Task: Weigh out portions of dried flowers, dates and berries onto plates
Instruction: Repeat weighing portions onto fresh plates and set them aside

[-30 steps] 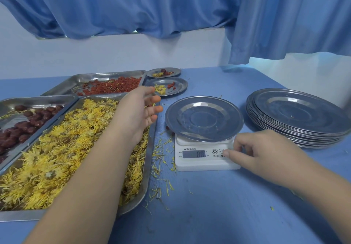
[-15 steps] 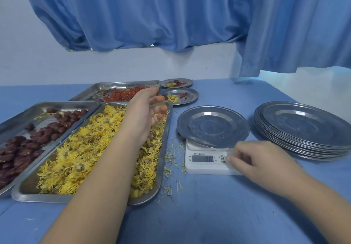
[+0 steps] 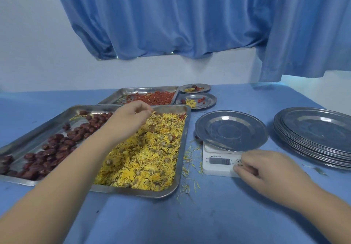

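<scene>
My left hand (image 3: pixel 127 118) reaches over the far end of the steel tray (image 3: pixel 182 149) of yellow dried flowers (image 3: pixel 148 158); its curled fingertips pinch some flowers. A tray (image 3: pixel 38 135) of dark red dates (image 3: pixel 57 149) lies to the left. Behind them is a tray (image 3: pixel 114 99) of red berries (image 3: pixel 157 97). An empty steel plate (image 3: pixel 230 130) sits on the white scale (image 3: pixel 214 167), whose display reads zero. My right hand (image 3: pixel 269 171) rests at the scale's front right corner, fingertips touching by the buttons.
A stack of several empty steel plates (image 3: pixel 315 133) stands at the right. Two filled plates (image 3: pixel 196 101) (image 3: pixel 195 88) sit behind the scale beside the berry tray. Loose yellow petals (image 3: pixel 190 160) lie between the flower tray and the scale. Blue curtains hang at the back.
My left hand has gone from open above the flower tray to fingers curled down into the flowers at its far end. The right hand stays at the scale. The camera tilted up.
</scene>
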